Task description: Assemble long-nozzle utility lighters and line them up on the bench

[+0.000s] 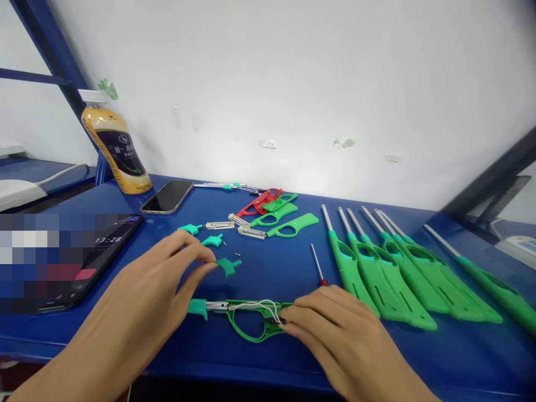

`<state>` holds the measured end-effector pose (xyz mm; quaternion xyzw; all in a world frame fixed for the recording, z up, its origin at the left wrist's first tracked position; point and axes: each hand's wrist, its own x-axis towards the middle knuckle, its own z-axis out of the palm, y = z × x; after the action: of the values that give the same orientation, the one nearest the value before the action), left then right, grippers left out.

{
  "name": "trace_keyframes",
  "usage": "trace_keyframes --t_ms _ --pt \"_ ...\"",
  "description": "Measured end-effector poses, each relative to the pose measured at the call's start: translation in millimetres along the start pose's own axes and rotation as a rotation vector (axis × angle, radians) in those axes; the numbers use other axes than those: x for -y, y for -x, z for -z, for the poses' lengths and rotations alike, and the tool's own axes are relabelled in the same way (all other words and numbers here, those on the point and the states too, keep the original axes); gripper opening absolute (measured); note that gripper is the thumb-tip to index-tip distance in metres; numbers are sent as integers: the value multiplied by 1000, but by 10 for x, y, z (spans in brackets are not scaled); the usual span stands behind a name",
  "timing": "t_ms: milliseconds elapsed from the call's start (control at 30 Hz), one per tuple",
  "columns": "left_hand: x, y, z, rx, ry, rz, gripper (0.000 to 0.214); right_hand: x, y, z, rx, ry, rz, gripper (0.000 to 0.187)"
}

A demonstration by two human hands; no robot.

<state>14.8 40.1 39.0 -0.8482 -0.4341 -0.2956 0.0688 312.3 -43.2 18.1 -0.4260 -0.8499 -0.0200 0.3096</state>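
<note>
- Head view. Open lighter shell (251,322), green, lies flat near the front edge of the blue table (272,268), between the two hands.
- Its long axis runs left to right, roughly parallel to the table edge. The teal nozzle cap (196,308) and a short metal tube mark the left end, so the shell points to the person's left.
- White wires (262,305) loop over the finger opening.
- Right hand (335,329): fingers pressed together, thumb tucked beside them, tips closed on the shell's right end.
- Left hand (167,279): thumb and forefinger drawn tip to tip, other fingers curled. A small teal trigger piece (228,266) sits just beside those tips.
- Two similar teal pieces (201,234) lie farther back, with small dark pins near them.
- Finished green lighters (377,279) lie in a row at right, tubes pointing toward the wall. A thin red-tipped tool (317,265) lies just left of them.
- Loose red and green shells (274,212) lie mid-table.
- Hidden or unclear: the right hand covers the shell's rear end. Contact between the left fingertips and the trigger piece cannot be resolved. A pixelated patch masks the left edge, beside a phone (96,262). The rightmost lighter runs out of frame.
</note>
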Motion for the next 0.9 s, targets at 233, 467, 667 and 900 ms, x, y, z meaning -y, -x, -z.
trace_keyframes --t_ms 233,467,667,900 --pt "-359 283 40 59 75 -190 30 -13 40 -32 56 -38 -40 21" --pt "-488 238 -58 41 69 -289 43 -4 33 -13 81 -52 -53 22" --pt "-510 226 -90 70 84 -274 47 1 30 -6 95 -84 -54 21" --pt "-458 281 -162 64 161 -263 31 3 14 12 22 -101 -27 16"
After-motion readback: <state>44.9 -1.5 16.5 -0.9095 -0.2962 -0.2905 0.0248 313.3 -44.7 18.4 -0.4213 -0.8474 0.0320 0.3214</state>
